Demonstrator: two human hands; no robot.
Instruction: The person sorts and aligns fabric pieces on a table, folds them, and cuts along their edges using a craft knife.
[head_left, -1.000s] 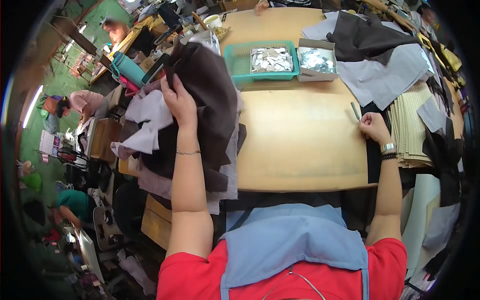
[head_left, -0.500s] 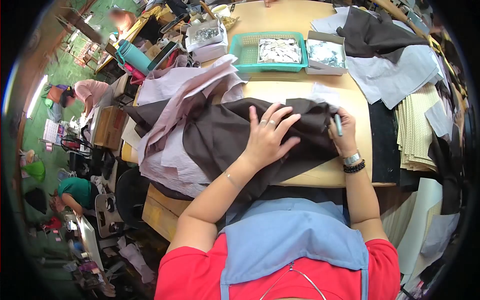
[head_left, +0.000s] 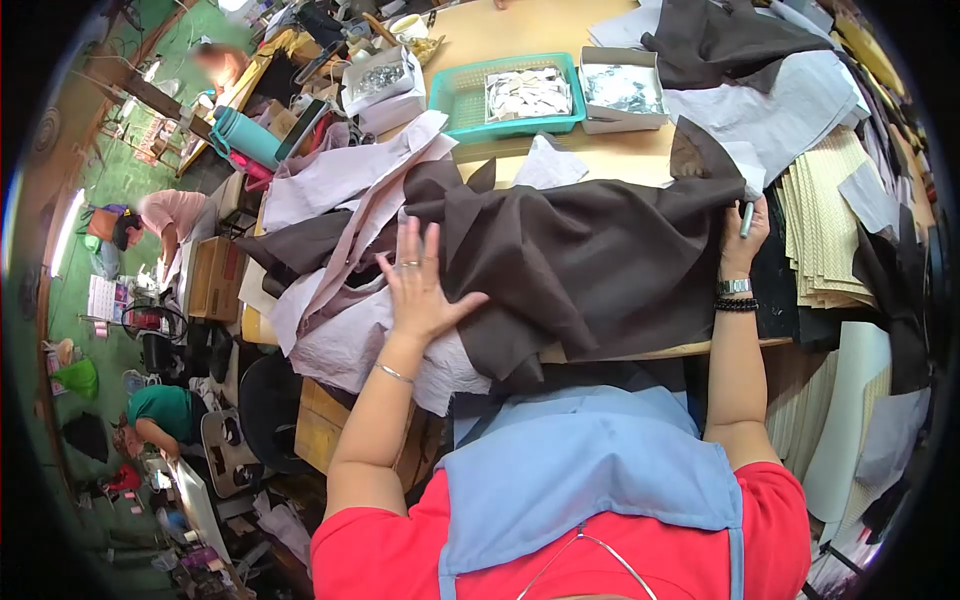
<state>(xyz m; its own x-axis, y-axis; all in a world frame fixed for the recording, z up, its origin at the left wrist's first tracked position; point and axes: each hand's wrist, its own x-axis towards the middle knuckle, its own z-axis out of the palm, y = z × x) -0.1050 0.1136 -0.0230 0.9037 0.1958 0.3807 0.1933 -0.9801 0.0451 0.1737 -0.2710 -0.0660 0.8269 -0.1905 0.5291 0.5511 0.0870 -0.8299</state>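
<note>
Dark brown fabric lies rumpled across the wooden table. My left hand, fingers spread, rests at the fabric's left part, beside pale pinkish-white cloth. At the fabric's right end my right hand is closed on its edge, with a small grey-green tool also in the fingers. A pale piece shows at that corner.
Behind the fabric stand a teal basket with white pieces, a box of shiny pieces and another small box. Patterned sheets are stacked at right. Other people work at far left.
The brown fabric has been drawn right and spread across the table, its right end moving with my right hand. My left hand has shifted left, fingers still spread.
</note>
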